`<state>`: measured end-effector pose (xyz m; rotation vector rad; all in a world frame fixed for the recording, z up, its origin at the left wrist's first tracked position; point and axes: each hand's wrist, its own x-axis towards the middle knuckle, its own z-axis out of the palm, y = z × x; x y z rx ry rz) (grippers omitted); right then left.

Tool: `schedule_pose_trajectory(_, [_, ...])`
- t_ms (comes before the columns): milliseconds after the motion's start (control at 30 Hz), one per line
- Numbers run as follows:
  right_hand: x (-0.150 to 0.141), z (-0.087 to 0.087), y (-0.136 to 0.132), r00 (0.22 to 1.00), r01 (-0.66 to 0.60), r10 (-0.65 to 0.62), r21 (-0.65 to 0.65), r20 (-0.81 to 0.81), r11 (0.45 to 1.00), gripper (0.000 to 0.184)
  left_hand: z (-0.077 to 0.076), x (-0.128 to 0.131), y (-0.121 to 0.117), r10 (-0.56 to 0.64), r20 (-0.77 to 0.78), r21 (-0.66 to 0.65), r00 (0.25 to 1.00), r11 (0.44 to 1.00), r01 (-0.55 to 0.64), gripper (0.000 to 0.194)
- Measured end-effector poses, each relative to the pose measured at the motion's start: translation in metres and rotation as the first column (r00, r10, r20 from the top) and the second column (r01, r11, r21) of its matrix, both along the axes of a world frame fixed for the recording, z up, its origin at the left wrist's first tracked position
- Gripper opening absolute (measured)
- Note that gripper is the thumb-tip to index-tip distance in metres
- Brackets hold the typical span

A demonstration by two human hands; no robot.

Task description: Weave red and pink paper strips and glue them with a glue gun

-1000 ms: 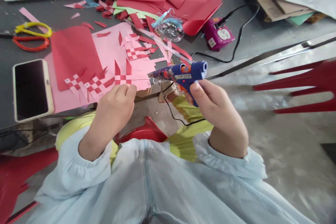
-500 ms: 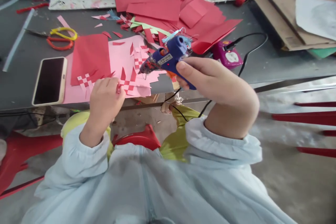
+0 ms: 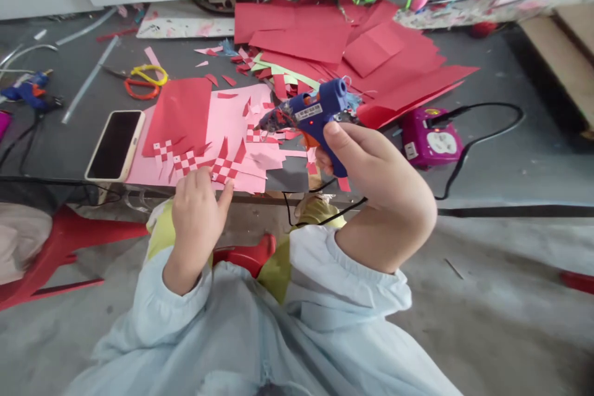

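My right hand (image 3: 357,151) is wrapped round the handle of a blue hot glue gun (image 3: 320,111), raised over the desk with its nozzle pointing left. A small red light glows on its side. My left hand (image 3: 197,213) is at the desk's front edge, fingertips and thumb at the edges of a red-and-white woven paper fish (image 3: 226,168). The fingers partly hide its left side. Another woven paper fish (image 3: 185,163) lies beside my fingers, and more woven pieces lie on the pink paper (image 3: 227,114) and red sheet (image 3: 179,111).
Left of the paper lie a phone (image 3: 116,145) and scissors (image 3: 146,81). Farther left are a glue stick (image 3: 90,80) and a second glue gun (image 3: 30,91). Red paper (image 3: 301,37) is heaped at the back. A purple power adapter (image 3: 431,139) with a cable stands to the right.
The view has shifted, bringing the second glue gun in at the left. My left thumb has spread away from the fingers. The glue gun stays raised in my right hand.
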<state>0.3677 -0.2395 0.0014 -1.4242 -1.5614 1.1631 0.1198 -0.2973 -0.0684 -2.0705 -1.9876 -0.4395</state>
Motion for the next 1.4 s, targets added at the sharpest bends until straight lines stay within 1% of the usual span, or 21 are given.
schedule_pose_trajectory(133, [0.007,-0.005,-0.005,1.000,0.014,-0.015,-0.035,-0.018,0.999,0.058,0.001,0.013,0.000,0.100,-0.047,-0.054,0.994,0.993,-0.102,0.034])
schedule_pose_trajectory(200, [0.012,-0.005,-0.010,0.999,0.041,-0.040,-0.037,0.019,0.998,0.057,0.000,0.017,0.002,0.136,-0.065,-0.069,0.989,0.988,-0.141,0.030])
schedule_pose_trajectory(267, [0.019,-0.004,-0.016,0.995,0.084,-0.081,-0.033,0.064,0.996,0.057,0.000,0.018,0.004,0.138,-0.056,-0.066,0.989,0.988,-0.142,0.028])
schedule_pose_trajectory(400, [0.028,-0.003,-0.022,0.987,0.144,-0.141,-0.039,0.083,0.989,0.056,0.000,0.014,0.007,0.101,0.023,-0.040,0.995,0.994,-0.100,0.035])
schedule_pose_trajectory(533, [0.031,-0.003,-0.023,0.985,0.148,-0.144,-0.046,0.091,0.988,0.054,-0.001,0.013,0.014,0.072,0.193,0.039,0.978,0.996,-0.081,0.039])
schedule_pose_trajectory(633, [0.031,-0.004,-0.022,0.985,0.146,-0.141,-0.048,0.099,0.988,0.052,-0.001,0.013,0.023,0.042,0.376,0.067,0.925,0.995,-0.073,0.037])
schedule_pose_trajectory(700, [0.030,-0.004,-0.022,0.984,0.149,-0.144,-0.048,0.105,0.988,0.050,0.001,0.011,0.028,0.043,0.506,0.053,0.861,0.995,-0.081,0.035])
schedule_pose_trajectory(767, [0.030,-0.004,-0.022,0.983,0.152,-0.145,-0.058,0.111,0.987,0.049,0.005,0.007,0.031,0.049,0.602,0.033,0.797,0.996,-0.087,0.031])
schedule_pose_trajectory(867, [0.031,-0.003,-0.023,0.980,0.162,-0.152,-0.075,0.132,0.984,0.049,0.016,-0.003,0.033,0.031,0.673,0.019,0.739,0.998,-0.059,0.025])
schedule_pose_trajectory(1000, [0.034,-0.002,-0.025,0.977,0.172,-0.159,-0.084,0.141,0.982,0.048,0.033,-0.013,0.044,-0.045,0.736,0.010,0.675,0.998,0.056,0.021])
schedule_pose_trajectory(1033, [0.035,-0.002,-0.026,0.977,0.167,-0.154,-0.085,0.145,0.982,0.048,0.037,-0.014,0.049,-0.057,0.734,-0.001,0.677,0.996,0.086,0.021])
schedule_pose_trajectory(1100, [0.036,-0.003,-0.027,0.975,0.168,-0.154,-0.084,0.158,0.982,0.050,0.044,-0.013,0.063,-0.038,0.708,-0.067,0.705,0.990,0.121,0.020])
schedule_pose_trajectory(1167, [0.038,-0.003,-0.028,0.971,0.185,-0.169,-0.082,0.171,0.979,0.053,0.048,-0.009,0.080,-0.035,0.687,-0.137,0.725,0.975,0.177,0.022])
schedule_pose_trajectory(1233, [0.040,-0.004,-0.030,0.966,0.198,-0.181,-0.077,0.186,0.977,0.054,0.047,-0.006,0.096,-0.051,0.666,-0.181,0.744,0.957,0.227,0.024])
schedule_pose_trajectory(1300, [0.042,-0.004,-0.031,0.963,0.204,-0.185,-0.080,0.195,0.976,0.055,0.043,-0.004,0.109,-0.084,0.638,-0.177,0.766,0.951,0.252,0.024])
schedule_pose_trajectory(1400, [0.044,-0.005,-0.032,0.961,0.216,-0.193,-0.101,0.196,0.971,0.051,0.036,-0.004,0.122,-0.109,0.600,-0.188,0.792,0.943,0.273,0.027])
